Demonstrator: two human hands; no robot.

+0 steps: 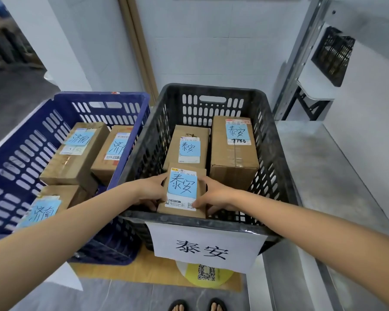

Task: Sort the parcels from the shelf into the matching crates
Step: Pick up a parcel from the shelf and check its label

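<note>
Left hand (151,189) and right hand (213,194) grip a brown cardboard parcel (182,187) at the black plastic crate's (211,90) near edge; five others (234,153) lie sorted.

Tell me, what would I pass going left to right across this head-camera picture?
First the blue crate → left hand → held parcel → right hand → grey shelf board.

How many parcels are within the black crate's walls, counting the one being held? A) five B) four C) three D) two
C: the black crate shows a rear-left parcel, a rear-right parcel, and a front parcel gripped by the left hand and the right hand.
</note>
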